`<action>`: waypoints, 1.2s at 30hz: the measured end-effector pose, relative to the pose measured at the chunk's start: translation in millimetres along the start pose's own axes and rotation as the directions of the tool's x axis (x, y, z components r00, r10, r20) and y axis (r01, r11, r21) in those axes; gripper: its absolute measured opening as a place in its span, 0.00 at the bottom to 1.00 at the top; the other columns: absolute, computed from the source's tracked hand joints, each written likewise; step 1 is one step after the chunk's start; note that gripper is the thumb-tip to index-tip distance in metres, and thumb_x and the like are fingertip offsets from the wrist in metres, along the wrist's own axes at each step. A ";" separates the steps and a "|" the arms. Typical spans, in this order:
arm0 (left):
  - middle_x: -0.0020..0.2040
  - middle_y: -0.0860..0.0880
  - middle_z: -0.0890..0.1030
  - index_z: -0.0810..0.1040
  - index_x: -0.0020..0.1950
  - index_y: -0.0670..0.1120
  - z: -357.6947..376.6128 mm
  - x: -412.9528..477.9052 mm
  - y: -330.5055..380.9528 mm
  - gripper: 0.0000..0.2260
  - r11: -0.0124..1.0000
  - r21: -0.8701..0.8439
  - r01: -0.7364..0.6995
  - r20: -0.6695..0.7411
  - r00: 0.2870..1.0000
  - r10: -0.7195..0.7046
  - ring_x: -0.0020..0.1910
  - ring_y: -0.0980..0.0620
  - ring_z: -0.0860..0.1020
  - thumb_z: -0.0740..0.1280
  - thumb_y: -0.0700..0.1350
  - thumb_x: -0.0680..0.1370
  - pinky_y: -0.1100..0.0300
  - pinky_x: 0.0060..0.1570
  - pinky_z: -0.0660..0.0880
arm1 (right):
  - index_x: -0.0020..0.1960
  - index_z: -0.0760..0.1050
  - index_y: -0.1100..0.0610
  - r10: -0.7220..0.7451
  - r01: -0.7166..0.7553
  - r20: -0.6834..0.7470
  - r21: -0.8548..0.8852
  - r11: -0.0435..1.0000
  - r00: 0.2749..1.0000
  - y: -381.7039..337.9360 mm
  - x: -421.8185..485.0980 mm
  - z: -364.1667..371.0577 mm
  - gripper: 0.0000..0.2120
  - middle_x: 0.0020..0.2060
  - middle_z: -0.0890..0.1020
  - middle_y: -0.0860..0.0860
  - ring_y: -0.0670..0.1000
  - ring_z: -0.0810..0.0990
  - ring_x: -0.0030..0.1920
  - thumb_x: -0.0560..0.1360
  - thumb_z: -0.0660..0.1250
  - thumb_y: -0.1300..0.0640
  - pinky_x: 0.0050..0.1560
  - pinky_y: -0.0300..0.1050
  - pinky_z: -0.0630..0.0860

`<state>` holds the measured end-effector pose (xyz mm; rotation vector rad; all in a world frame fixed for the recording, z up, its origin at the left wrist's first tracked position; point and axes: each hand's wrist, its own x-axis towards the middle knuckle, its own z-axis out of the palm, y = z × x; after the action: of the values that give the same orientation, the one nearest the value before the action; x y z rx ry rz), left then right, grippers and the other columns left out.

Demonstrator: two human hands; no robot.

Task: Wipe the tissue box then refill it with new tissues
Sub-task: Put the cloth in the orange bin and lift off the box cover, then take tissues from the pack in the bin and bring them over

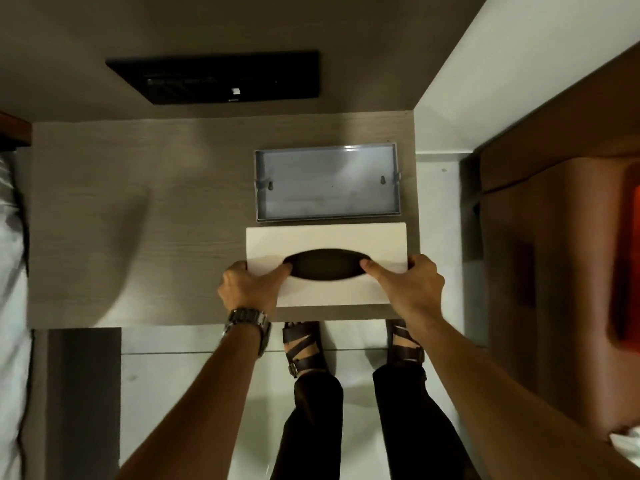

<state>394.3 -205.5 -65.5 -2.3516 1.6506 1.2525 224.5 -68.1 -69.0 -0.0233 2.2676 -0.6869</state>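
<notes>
The white tissue box cover (325, 237) is gripped at both ends, just in front of the grey base tray (325, 183), by the left hand (247, 284) and right hand (412, 284), thumbs pressed at its oval opening. It lies near the desk edge (173, 317) and could be slid off.

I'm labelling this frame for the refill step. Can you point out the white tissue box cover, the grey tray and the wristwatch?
white tissue box cover (325, 237): head view, on its flat top behind the oval slot.
grey tray (325, 183): head view, on its bare inner floor.
wristwatch (247, 322): head view, on the band at the left wrist.
</notes>
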 end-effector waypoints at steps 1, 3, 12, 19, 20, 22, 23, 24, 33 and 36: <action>0.49 0.44 0.84 0.82 0.51 0.41 0.0 1.4 0.5 0.24 1.000 0.016 -0.007 0.008 1.000 0.007 0.50 0.43 0.81 0.79 0.57 0.65 0.49 0.50 0.80 | 0.62 0.75 0.54 -0.005 0.005 0.007 -0.002 1.000 1.000 -0.4 0.6 -2.1 0.35 0.55 0.81 0.50 0.54 0.81 0.56 0.64 0.78 0.36 0.50 0.45 0.80; 0.50 0.44 0.82 0.81 0.52 0.41 -2.5 1.1 0.5 0.27 0.998 0.061 -0.021 0.021 1.000 0.020 0.53 0.41 0.80 0.78 0.59 0.64 0.50 0.50 0.79 | 0.63 0.75 0.55 -0.012 0.012 0.040 -0.003 1.000 0.999 -1.4 -0.2 -6.6 0.36 0.56 0.82 0.50 0.53 0.81 0.56 0.63 0.78 0.35 0.53 0.47 0.81; 0.69 0.38 0.70 0.70 0.70 0.44 -2.6 -57.1 31.4 0.35 0.850 0.225 -0.477 -0.005 0.872 0.490 0.66 0.34 0.70 0.72 0.62 0.70 0.36 0.60 0.72 | 0.59 0.76 0.50 -0.124 0.138 -0.113 0.129 0.982 0.986 -2.8 -9.8 -49.8 0.19 0.43 0.75 0.36 0.32 0.72 0.39 0.74 0.72 0.41 0.35 0.15 0.64; 0.61 0.40 0.79 0.77 0.62 0.44 77.6 -134.5 101.0 0.28 0.676 0.054 -0.735 0.259 0.664 0.702 0.61 0.39 0.75 0.68 0.64 0.72 0.45 0.59 0.71 | 0.66 0.73 0.45 -0.107 0.169 -0.233 0.262 0.950 0.967 23.2 4.9 -120.8 0.19 0.61 0.76 0.40 0.41 0.74 0.61 0.78 0.64 0.40 0.65 0.48 0.76; 0.60 0.42 0.79 0.77 0.61 0.45 95.3 -148.5 113.4 0.27 0.640 0.025 -0.768 0.313 0.614 0.724 0.60 0.41 0.75 0.67 0.64 0.72 0.48 0.58 0.71 | 0.66 0.74 0.46 -0.109 0.197 -0.299 0.282 0.939 0.948 27.6 8.9 -138.5 0.18 0.61 0.77 0.41 0.42 0.75 0.62 0.79 0.65 0.42 0.64 0.50 0.76; 0.60 0.46 0.78 0.76 0.61 0.49 132.1 -177.9 138.1 0.26 0.595 -0.046 -0.802 0.397 0.532 0.748 0.58 0.46 0.75 0.65 0.66 0.71 0.52 0.56 0.71 | 0.64 0.77 0.53 -0.101 0.274 -0.464 0.323 0.906 0.880 39.1 17.3 -178.2 0.16 0.59 0.80 0.48 0.48 0.78 0.61 0.79 0.67 0.48 0.63 0.54 0.76; 0.59 0.47 0.78 0.76 0.61 0.50 148.8 -192.4 149.4 0.26 0.561 -0.077 -0.824 0.419 0.484 0.768 0.58 0.48 0.75 0.64 0.66 0.71 0.53 0.56 0.72 | 0.62 0.78 0.56 -0.081 0.307 -0.556 0.327 0.894 0.827 43.7 20.9 -197.6 0.14 0.57 0.81 0.52 0.52 0.79 0.60 0.78 0.68 0.52 0.63 0.56 0.75; 0.59 0.47 0.78 0.76 0.61 0.49 169.3 -209.8 162.1 0.26 0.508 -0.102 -0.856 0.432 0.422 0.797 0.57 0.49 0.75 0.64 0.66 0.71 0.54 0.56 0.71 | 0.60 0.79 0.59 -0.045 0.323 -0.644 0.322 0.890 0.764 51.4 24.8 -220.8 0.13 0.56 0.81 0.54 0.54 0.79 0.59 0.77 0.69 0.56 0.62 0.58 0.74; 0.62 0.48 0.80 0.76 0.65 0.48 337.1 -373.6 248.1 0.25 0.284 -0.243 -0.927 0.712 0.028 0.701 0.59 0.48 0.78 0.65 0.61 0.74 0.52 0.57 0.76 | 0.77 0.61 0.59 0.470 0.130 -0.783 0.559 0.819 0.408 156.1 44.6 -368.8 0.32 0.75 0.66 0.58 0.58 0.63 0.75 0.77 0.69 0.54 0.74 0.51 0.60; 0.74 0.48 0.70 0.66 0.75 0.49 382.7 -411.6 257.7 0.32 0.201 -0.137 -0.970 0.817 0.004 0.577 0.71 0.46 0.70 0.63 0.64 0.75 0.52 0.66 0.69 | 0.81 0.52 0.54 0.679 0.087 -0.526 0.818 0.568 0.512 184.7 51.7 -390.1 0.35 0.78 0.62 0.54 0.54 0.62 0.77 0.80 0.64 0.50 0.76 0.50 0.59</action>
<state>-90.0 167.0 29.5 -0.0904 2.5184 1.2457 -40.5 261.7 30.7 1.4594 2.3969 -1.6637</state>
